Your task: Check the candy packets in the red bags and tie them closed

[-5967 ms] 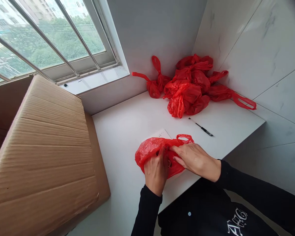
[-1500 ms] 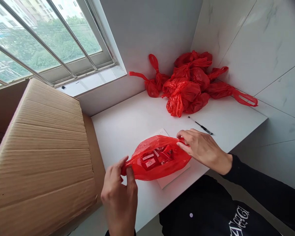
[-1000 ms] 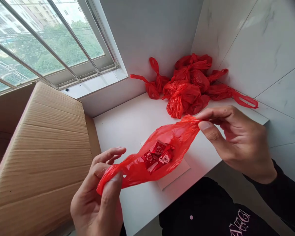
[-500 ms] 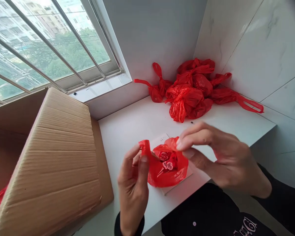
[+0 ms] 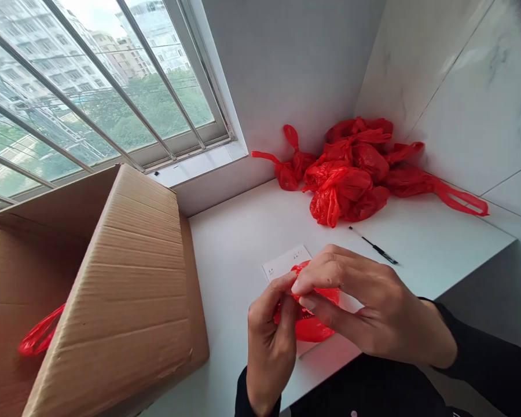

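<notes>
Both hands meet over a small red plastic bag (image 5: 315, 331) that rests on a white paper or booklet (image 5: 286, 262) with small writing. My left hand (image 5: 271, 330) is closed, thumb and forefinger pinching the bag's rim. Against those fingertips, my right hand (image 5: 360, 307) is closed too, its thumb and fingers on the bag's top edge. Most of the bag's opening is hidden behind the fingers. A bit of the dark red wrapped contents with pale print shows between the hands.
Several knotted red plastic bags (image 5: 351, 168) lie heaped in the back corner. A black pen (image 5: 380, 250) lies right of the paper. On the left stands an open cardboard box (image 5: 130, 278) with a red bag (image 5: 43, 333) inside. Beyond it is a barred window (image 5: 113, 87).
My hands have come together over the bag, and its opening is now mostly covered. The view has shifted, bringing the whole pen and more of the box interior into sight.
</notes>
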Demonstrator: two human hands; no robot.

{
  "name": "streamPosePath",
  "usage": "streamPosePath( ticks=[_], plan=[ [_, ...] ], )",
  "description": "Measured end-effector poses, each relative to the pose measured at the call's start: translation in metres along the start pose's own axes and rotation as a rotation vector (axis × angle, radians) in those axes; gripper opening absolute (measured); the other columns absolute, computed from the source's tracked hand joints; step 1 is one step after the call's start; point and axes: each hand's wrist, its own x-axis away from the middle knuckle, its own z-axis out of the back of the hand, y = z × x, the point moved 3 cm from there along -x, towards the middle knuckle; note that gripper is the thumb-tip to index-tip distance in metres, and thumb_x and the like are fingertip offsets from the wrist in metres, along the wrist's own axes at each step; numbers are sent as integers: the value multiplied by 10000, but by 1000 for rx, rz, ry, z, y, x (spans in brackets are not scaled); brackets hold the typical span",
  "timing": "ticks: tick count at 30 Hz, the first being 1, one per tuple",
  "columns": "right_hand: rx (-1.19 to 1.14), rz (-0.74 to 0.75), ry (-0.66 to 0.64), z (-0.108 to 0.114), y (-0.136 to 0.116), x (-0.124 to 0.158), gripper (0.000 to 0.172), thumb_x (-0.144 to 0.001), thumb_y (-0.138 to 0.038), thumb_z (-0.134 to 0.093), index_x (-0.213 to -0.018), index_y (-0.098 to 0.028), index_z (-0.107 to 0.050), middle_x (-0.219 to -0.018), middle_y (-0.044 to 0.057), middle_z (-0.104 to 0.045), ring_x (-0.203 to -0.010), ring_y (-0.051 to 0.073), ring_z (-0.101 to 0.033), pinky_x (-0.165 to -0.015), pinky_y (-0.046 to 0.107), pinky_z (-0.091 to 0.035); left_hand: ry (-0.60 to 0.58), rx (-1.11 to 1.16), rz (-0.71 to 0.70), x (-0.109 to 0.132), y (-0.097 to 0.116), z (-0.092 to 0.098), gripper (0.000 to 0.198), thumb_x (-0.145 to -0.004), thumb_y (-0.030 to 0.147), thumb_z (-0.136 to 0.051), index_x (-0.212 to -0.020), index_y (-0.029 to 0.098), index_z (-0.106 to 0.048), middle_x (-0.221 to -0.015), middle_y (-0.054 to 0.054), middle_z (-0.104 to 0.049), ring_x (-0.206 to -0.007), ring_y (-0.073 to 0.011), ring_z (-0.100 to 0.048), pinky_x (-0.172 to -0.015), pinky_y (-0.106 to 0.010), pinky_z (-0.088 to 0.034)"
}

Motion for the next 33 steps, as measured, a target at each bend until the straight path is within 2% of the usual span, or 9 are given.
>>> streamPosePath(
  ticks=[3,6,8,11,14,22,27,30,33],
  plan=[
    [36,38,-11,-5,-1,-2,187,-950,-92,-601,-1103,-200,-602,-991,17,-733,-917,145,-644,-854,318,-548,-65,-48,38,4,1,-2,222,-973,323,-585,-1168,259,-670,-1071,-38,-724,-921,-188,-662,-795,-305,-555],
    [56,104,-38,-11,-2,-4,158,-962,-110,-587,-1086,-206,-608,-957,12,-740,-897,152,-657,-916,365,-531,-65,-90,-13,7,2,-1,215,-870,384,-720,-1005,220,-686,-894,-34,-692,-782,-183,-613,-690,-293,-522],
    [60,123,-53,-14,0,-4,192,-968,-131,-588,-1146,-199,-610,-1026,26,-743,-970,164,-660,-978,383,-510,-26,-43,-53,7,1,2,237,-917,437,-646,-853,209,-661,-763,-14,-633,-677,-150,-552,-618,-270,-480],
    [110,21,-60,-14,9,0,305,-989,-224,-592,-1292,-194,-573,-1189,64,-710,-1091,198,-626,-994,404,-504,3,35,37,5,-3,5,337,-998,425,-512,-765,201,-610,-661,10,-522,-588,-112,-445,-539,-237,-401],
    [126,-97,-76,-13,19,6,272,-1000,-256,-580,-1268,-216,-597,-1129,50,-716,-1017,196,-626,-913,384,-529,-17,59,119,3,-6,3,323,-1011,409,-498,-798,199,-618,-655,18,-472,-584,-106,-412,-533,-232,-377],
    [76,-139,-45,-16,24,17,235,-971,-129,-588,-1161,-254,-648,-1019,26,-697,-951,171,-626,-814,318,-540,-41,340,298,-3,-8,1,340,-1027,456,-446,-1180,204,-614,-751,-14,-630,-702,-148,-590,-723,-293,-506],
    [46,-141,-70,-22,24,21,218,-972,-179,-585,-1166,-269,-627,-1042,43,-689,-994,198,-638,-838,351,-564,-50,396,318,-6,-6,10,292,-964,460,-576,-1016,188,-668,-842,-37,-641,-736,-143,-574,-702,-275,-497],
    [112,-141,-159,-26,29,22,496,-922,-316,-679,-1387,-266,-515,-1309,109,-614,-1250,268,-563,-987,432,-551,-89,376,337,-5,-4,12,254,-918,441,-652,-925,187,-655,-813,-22,-614,-728,-134,-555,-674,-254,-476],
    [144,-129,-343,-35,40,28,827,-884,-399,-717,-1565,-250,-272,-1464,138,-526,-1361,297,-501,-1172,562,-393,-120,274,274,-3,-1,15,195,-890,370,-693,-852,186,-640,-808,-11,-599,-731,-127,-537,-698,-254,-460]
  ],
)
